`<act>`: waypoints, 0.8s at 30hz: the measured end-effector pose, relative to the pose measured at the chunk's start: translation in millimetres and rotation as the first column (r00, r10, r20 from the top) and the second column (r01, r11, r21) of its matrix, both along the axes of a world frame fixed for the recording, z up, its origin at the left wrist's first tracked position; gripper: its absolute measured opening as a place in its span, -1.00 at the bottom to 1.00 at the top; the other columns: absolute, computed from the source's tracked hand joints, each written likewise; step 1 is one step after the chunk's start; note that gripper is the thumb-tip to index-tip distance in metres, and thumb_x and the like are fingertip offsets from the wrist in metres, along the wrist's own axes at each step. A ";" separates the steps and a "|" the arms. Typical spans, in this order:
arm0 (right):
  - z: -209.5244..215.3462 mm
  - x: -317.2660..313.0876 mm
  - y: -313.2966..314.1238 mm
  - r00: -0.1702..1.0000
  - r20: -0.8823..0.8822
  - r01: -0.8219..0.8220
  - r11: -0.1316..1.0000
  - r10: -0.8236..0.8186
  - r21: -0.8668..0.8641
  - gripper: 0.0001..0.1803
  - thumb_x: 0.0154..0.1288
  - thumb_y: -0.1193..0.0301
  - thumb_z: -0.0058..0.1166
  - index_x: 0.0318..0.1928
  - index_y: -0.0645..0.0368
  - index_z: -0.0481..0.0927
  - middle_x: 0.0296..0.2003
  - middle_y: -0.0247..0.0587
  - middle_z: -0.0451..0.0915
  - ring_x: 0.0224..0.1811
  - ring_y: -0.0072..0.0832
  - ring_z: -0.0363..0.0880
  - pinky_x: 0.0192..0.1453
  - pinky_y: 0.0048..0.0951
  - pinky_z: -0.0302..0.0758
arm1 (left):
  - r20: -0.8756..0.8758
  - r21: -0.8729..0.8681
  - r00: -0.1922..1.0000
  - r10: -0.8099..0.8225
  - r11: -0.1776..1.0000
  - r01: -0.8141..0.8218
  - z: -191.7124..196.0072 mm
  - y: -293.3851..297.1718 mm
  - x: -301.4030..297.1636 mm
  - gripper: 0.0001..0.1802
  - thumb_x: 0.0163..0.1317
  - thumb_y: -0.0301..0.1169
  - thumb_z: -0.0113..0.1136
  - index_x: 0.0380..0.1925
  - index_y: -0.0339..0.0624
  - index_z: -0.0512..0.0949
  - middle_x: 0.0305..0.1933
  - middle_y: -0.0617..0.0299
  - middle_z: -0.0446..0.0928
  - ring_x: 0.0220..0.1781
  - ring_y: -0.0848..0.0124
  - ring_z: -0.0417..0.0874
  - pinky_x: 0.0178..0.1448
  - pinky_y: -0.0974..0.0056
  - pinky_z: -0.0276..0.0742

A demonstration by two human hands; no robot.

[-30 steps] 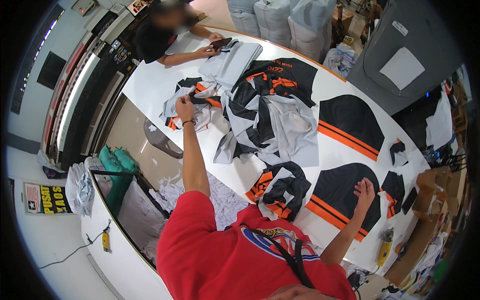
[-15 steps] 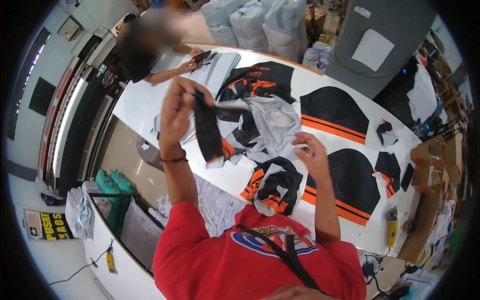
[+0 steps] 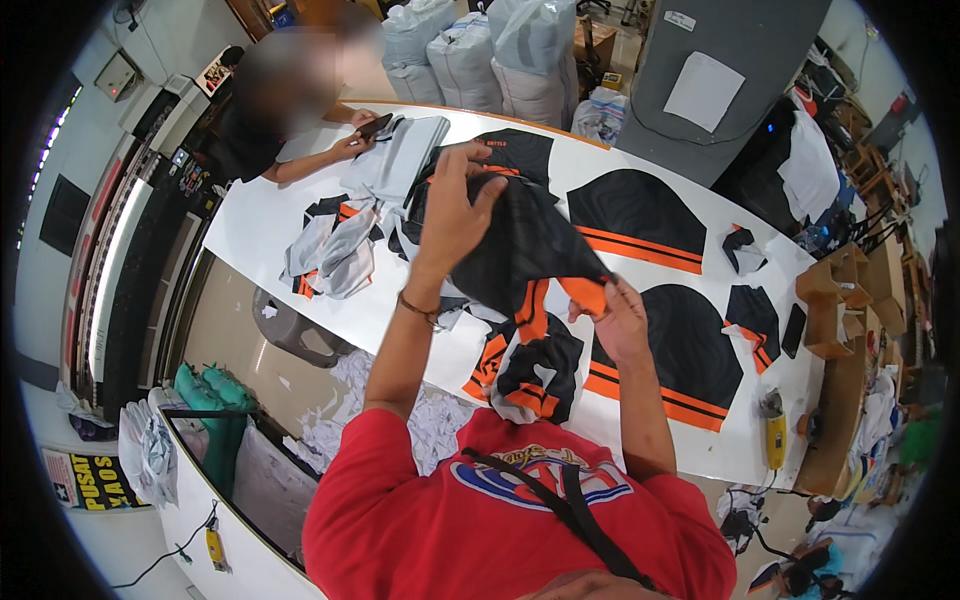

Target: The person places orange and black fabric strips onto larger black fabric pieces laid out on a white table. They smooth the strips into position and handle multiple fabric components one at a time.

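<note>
Head view: a white table is being covered by black-and-orange fabric panels, with a heap of cut pieces lying directly below the hands. Across the table, a phone is being held by another person. A black cloth with orange edging is being held up above the table, draping loosely. It is being gripped at its top by the closed left hand, and its orange corner is being pinched by the right hand.

One head-worn fisheye view, looking steeply down from above the wearer's red-shirted chest. It faces forward over the long white worktop, close to the raised forearms. Straight edges bow toward the dark circular rim.
</note>
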State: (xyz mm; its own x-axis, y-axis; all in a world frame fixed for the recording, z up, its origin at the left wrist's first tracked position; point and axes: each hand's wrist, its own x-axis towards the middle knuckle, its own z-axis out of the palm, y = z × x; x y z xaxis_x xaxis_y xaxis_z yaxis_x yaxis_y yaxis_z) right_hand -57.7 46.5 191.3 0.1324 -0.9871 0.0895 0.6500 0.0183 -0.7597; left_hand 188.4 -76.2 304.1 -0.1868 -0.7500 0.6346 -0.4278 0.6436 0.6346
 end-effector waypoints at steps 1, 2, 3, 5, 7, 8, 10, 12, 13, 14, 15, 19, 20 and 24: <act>2.1 -1.3 1.1 0.999 0.031 0.036 0.999 -0.035 -0.039 -0.69 0.57 0.32 -0.13 0.00 0.32 0.54 -0.20 -0.05 0.66 -0.24 -0.27 0.64 -0.10 -0.20 0.56 | -0.044 -0.091 0.994 0.099 0.991 -0.103 -12.4 0.5 -10.2 -0.83 0.32 -0.48 0.26 -0.14 -0.24 0.52 -0.27 0.22 0.59 -0.30 0.46 0.60 -0.18 0.38 0.50; 4.5 -2.6 2.0 0.998 0.036 0.058 0.998 -0.057 -0.026 -0.68 0.58 0.30 -0.17 -0.02 0.31 0.54 -0.19 -0.08 0.66 -0.27 -0.33 0.62 -0.11 -0.25 0.53 | -0.134 0.136 0.991 -0.005 0.990 0.024 -26.8 10.9 -16.7 -0.81 0.28 -0.43 0.33 -0.18 -0.24 0.57 -0.28 0.25 0.62 -0.31 0.53 0.61 -0.23 0.40 0.51; 6.0 -2.5 2.3 0.998 0.015 0.069 0.996 -0.068 -0.049 -0.70 0.58 0.32 -0.15 -0.03 0.30 0.55 -0.20 -0.12 0.65 -0.26 -0.37 0.61 -0.08 -0.27 0.52 | -0.101 0.284 0.984 -0.149 0.943 0.172 -40.1 22.5 -18.6 -0.84 0.24 -0.41 0.37 -0.26 -0.20 0.60 -0.31 0.30 0.64 -0.34 0.59 0.60 -0.29 0.41 0.50; 6.9 -1.6 2.6 0.995 -0.040 0.087 0.993 -0.091 -0.086 -0.73 0.57 0.34 -0.11 -0.05 0.29 0.56 -0.22 -0.19 0.64 -0.24 -0.44 0.59 -0.04 -0.32 0.51 | -0.127 0.581 0.937 -0.326 0.741 0.337 -70.6 54.9 -28.5 -0.78 0.15 -0.35 0.44 -0.27 -0.16 0.61 -0.35 0.32 0.65 -0.36 0.59 0.64 -0.31 0.41 0.51; 6.0 0.0 3.5 0.982 -0.117 0.146 0.989 -0.149 -0.029 -0.77 0.55 0.37 -0.07 -0.08 0.28 0.58 -0.23 -0.28 0.63 -0.22 -0.53 0.55 0.01 -0.38 0.47 | -0.098 0.471 0.936 -0.337 0.813 0.342 -103.4 89.8 -48.4 -0.67 0.09 -0.32 0.46 -0.19 -0.20 0.60 -0.33 0.23 0.67 -0.27 0.42 0.72 -0.19 0.34 0.57; 5.5 1.7 3.8 0.974 -0.153 0.169 0.985 -0.170 -0.023 -0.79 0.54 0.38 -0.05 -0.09 0.27 0.59 -0.24 -0.33 0.62 -0.21 -0.58 0.53 0.03 -0.42 0.45 | -0.083 0.473 0.948 -0.306 0.826 0.307 -119.0 99.4 -58.7 -0.68 0.12 -0.30 0.43 -0.20 -0.22 0.59 -0.35 0.21 0.66 -0.28 0.40 0.72 -0.20 0.30 0.57; 8.2 3.1 7.1 0.977 -0.154 0.139 0.989 -0.146 -0.058 -0.82 0.52 0.42 -0.01 -0.09 0.26 0.61 -0.23 -0.42 0.60 -0.17 -0.67 0.48 0.05 -0.50 0.40 | -0.084 0.434 0.961 -0.265 0.858 0.275 -148.5 108.9 -69.1 -0.68 0.18 -0.27 0.36 -0.21 -0.27 0.56 -0.38 0.15 0.63 -0.29 0.36 0.70 -0.22 0.22 0.58; 16.7 2.4 9.7 0.976 -0.182 0.095 0.987 -0.118 -0.131 -0.80 0.53 0.42 -0.02 -0.06 0.27 0.61 -0.21 -0.42 0.60 -0.18 -0.66 0.48 0.04 -0.50 0.40 | -0.007 0.447 0.961 -0.276 0.859 0.250 -172.3 110.6 -67.4 -0.74 0.25 -0.33 0.29 -0.18 -0.29 0.56 -0.39 0.11 0.62 -0.31 0.36 0.70 -0.23 0.23 0.57; 22.8 1.4 10.9 0.979 -0.169 0.090 0.986 -0.114 -0.141 -0.78 0.52 0.43 -0.02 -0.02 0.31 0.60 -0.16 -0.35 0.61 -0.14 -0.62 0.52 0.05 -0.48 0.43 | 0.037 0.463 0.959 -0.281 0.855 0.233 -181.9 108.9 -68.0 -0.77 0.28 -0.37 0.25 -0.16 -0.29 0.55 -0.40 0.08 0.61 -0.31 0.36 0.70 -0.24 0.24 0.57; 29.6 -0.4 11.3 0.983 -0.135 0.101 0.983 -0.121 -0.151 -0.78 0.53 0.43 -0.03 -0.02 0.32 0.59 -0.14 -0.31 0.61 -0.13 -0.59 0.53 0.06 -0.46 0.44 | -0.029 0.483 0.964 -0.266 0.840 0.246 -189.8 106.7 -67.7 -0.79 0.30 -0.40 0.22 -0.16 -0.30 0.55 -0.41 0.09 0.61 -0.33 0.36 0.70 -0.25 0.25 0.56; 36.4 -2.3 11.2 0.987 -0.100 0.112 0.981 -0.129 -0.159 -0.77 0.53 0.43 -0.04 -0.01 0.34 0.59 -0.13 -0.28 0.62 -0.12 -0.56 0.55 0.07 -0.44 0.45 | -0.086 0.506 0.966 -0.245 0.824 0.254 -195.5 103.8 -66.1 -0.82 0.32 -0.43 0.20 -0.16 -0.30 0.54 -0.42 0.09 0.61 -0.34 0.36 0.71 -0.26 0.27 0.56; 57.1 -16.2 4.9 0.969 -0.008 0.242 0.957 -0.247 -0.157 -0.77 0.52 0.46 -0.07 -0.04 0.38 0.58 -0.14 -0.20 0.62 -0.03 -0.48 0.57 0.15 -0.38 0.45 | -0.241 0.362 0.966 -0.092 0.915 0.177 -194.1 81.0 -52.6 -0.88 0.37 -0.48 0.09 -0.15 -0.27 0.51 -0.45 0.12 0.61 -0.43 0.37 0.68 -0.32 0.30 0.53; 60.0 -22.6 0.6 0.957 0.046 0.291 0.946 -0.287 -0.143 -0.78 0.51 0.47 -0.06 -0.06 0.37 0.58 -0.16 -0.22 0.61 -0.03 -0.48 0.56 0.15 -0.40 0.43 | -0.206 0.512 0.978 0.001 0.853 0.107 -188.0 71.8 -44.7 -0.87 0.35 -0.52 0.06 -0.13 -0.26 0.51 -0.41 0.11 0.62 -0.40 0.33 0.68 -0.28 0.29 0.53; 65.3 -57.5 -7.5 0.904 0.052 0.428 0.895 -0.425 -0.123 -0.84 0.47 0.47 -0.09 -0.15 0.29 0.55 -0.21 -0.23 0.59 -0.08 -0.48 0.57 0.15 -0.39 0.45 | -0.146 0.113 0.978 0.147 0.985 -0.131 -149.0 33.0 -5.9 -0.84 0.26 -0.56 0.22 -0.16 -0.29 0.58 -0.30 0.04 0.62 -0.33 0.29 0.64 -0.17 0.29 0.52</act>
State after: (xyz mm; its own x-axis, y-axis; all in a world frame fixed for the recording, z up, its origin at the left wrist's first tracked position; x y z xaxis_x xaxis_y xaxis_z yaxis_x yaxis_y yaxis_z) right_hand -115.2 39.1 256.7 -0.3025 -0.9281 0.2171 0.5909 -0.3613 -0.7213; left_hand 182.5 -43.2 155.1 0.0173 -0.8241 0.5662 -0.4014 0.5129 0.7588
